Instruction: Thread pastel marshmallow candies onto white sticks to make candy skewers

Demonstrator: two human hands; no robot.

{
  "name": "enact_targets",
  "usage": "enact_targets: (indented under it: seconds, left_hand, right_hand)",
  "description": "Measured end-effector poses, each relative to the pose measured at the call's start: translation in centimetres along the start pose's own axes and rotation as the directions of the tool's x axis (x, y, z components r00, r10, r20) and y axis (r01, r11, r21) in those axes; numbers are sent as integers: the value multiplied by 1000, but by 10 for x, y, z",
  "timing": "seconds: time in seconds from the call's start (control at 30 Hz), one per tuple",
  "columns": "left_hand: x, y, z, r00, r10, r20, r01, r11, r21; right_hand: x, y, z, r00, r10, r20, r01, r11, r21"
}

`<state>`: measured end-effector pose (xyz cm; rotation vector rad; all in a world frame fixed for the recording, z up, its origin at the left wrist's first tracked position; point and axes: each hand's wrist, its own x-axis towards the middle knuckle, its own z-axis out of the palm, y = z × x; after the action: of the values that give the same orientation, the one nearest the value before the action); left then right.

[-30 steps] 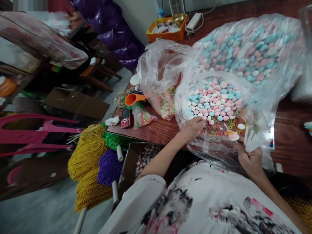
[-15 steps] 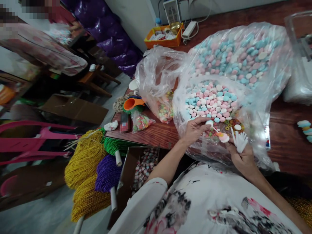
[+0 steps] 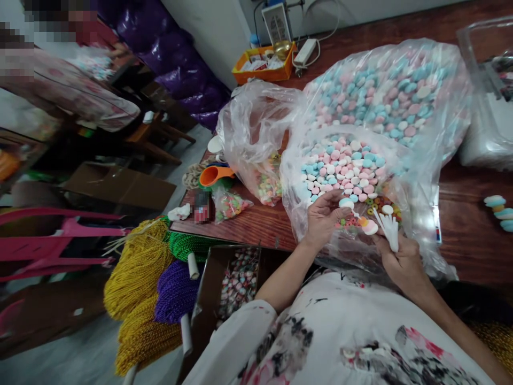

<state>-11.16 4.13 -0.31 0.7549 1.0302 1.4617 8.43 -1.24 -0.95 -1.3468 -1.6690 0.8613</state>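
Observation:
My left hand (image 3: 323, 216) pinches a pale blue and white marshmallow (image 3: 346, 203) between thumb and fingertips. It is close to the tip of a stick carrying an orange piece and a pink-and-white marshmallow (image 3: 370, 228). That loaded stick lies at the fingertips of my right hand (image 3: 403, 263), which is closed around a fanned bundle of white sticks (image 3: 389, 231). Beneath both hands is an open clear plastic bag (image 3: 294, 176) with loose pink, blue and white marshmallows (image 3: 340, 166). Small coloured rings (image 3: 374, 206) lie in front of them, partly covered by my hands.
A large bag of marshmallows (image 3: 385, 96) stands behind. To the left are a bag of rings (image 3: 268, 184), an orange scoop (image 3: 214, 175) and an orange box (image 3: 262, 67). A stacked piece (image 3: 497, 208) lies right. Cord bundles (image 3: 138, 272) stand below; a person (image 3: 80, 91) is far left.
The marshmallow in my left hand and the loaded stick are closer together, with less bare stick showing between them. The whole view has shifted slightly.

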Motion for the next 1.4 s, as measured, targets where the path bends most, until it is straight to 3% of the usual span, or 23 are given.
enact_targets:
  seconds: [0.27, 0.43, 0.53, 0.63, 0.77, 0.97, 1.2, 1.33, 1.4]
  left_hand:
    - [2, -4, 4, 992, 106, -61, -102, 993, 62]
    - [-5, -1, 3, 975, 220, 29, -221, 955, 199]
    - [-7, 0, 1, 948, 303, 100, -319, 899, 300]
    - [-3, 0, 2, 960, 278, 12, -274, 936, 221]
    - [6, -1, 4, 972, 177, -154, -175, 984, 24]
    - [4, 0, 5, 977, 139, -162, -147, 988, -41]
    - [-1, 2, 13, 973, 207, -105, -209, 978, -8]
    - [-4, 1, 11, 958, 285, -29, -278, 951, 136]
    - [-5, 2, 9, 931, 363, 25, -359, 903, 236]
  right_hand:
    - [0, -3, -2, 999, -18, 34, 20, 998, -53]
    - [3, -6, -1, 998, 25, 54, -23, 999, -46]
    - [3, -7, 1, 996, 85, -1, -85, 993, 77]
    - [1, -7, 3, 990, 130, -59, -117, 976, 183]
    - [-2, -6, 2, 998, 58, 11, -59, 993, 105]
    - [-4, -7, -4, 1000, 1, -19, 0, 996, 90]
    - [-1, -10, -3, 1000, 1, -17, 1, 994, 108]
    - [1, -13, 0, 999, -33, -26, 36, 993, 110]
    - [2, -14, 0, 998, -49, -35, 53, 993, 106]
